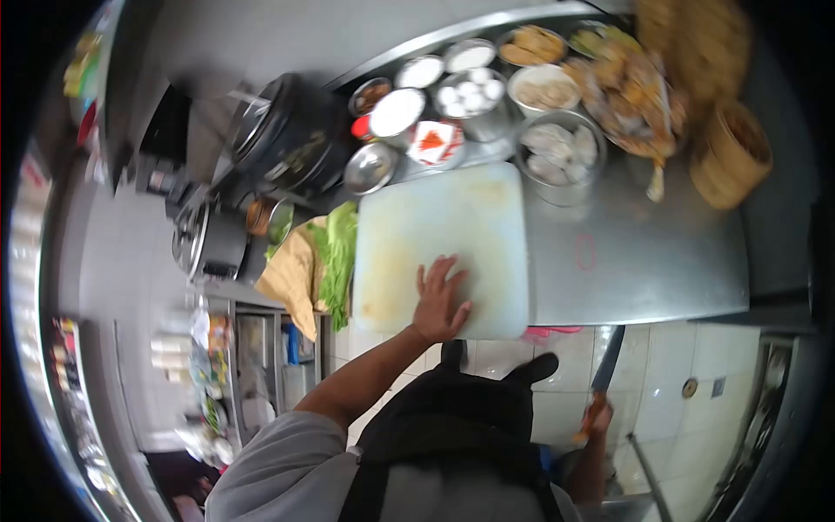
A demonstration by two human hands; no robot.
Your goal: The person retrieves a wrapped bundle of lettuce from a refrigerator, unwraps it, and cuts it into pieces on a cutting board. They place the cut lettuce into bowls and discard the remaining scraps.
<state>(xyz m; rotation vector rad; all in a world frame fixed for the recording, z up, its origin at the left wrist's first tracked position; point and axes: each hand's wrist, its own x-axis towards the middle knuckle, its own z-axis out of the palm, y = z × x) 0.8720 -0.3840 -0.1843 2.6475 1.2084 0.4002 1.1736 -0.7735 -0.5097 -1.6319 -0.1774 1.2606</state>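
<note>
My left hand (pixel 442 300) lies on the white cutting board (pixel 435 217) near its front edge, fingers spread and holding nothing. Down at my right side, beyond the counter's front edge, my right hand (pixel 598 419) is closed around the handle of a large knife (pixel 609 358). The blade points up toward the counter edge. Green lettuce leaves (pixel 339 261) and brown paper (pixel 297 277) lie along the board's left side. The board surface shows yellowish stains.
Behind the board stand a bowl of eggs (pixel 470 94), a metal bowl with pale pieces (pixel 559 155) and several other bowls. A dark cooker (pixel 291 148) and a pot (pixel 213 239) are at left. A woven basket (pixel 732 157) stands on the steel counter (pixel 644 261) at right.
</note>
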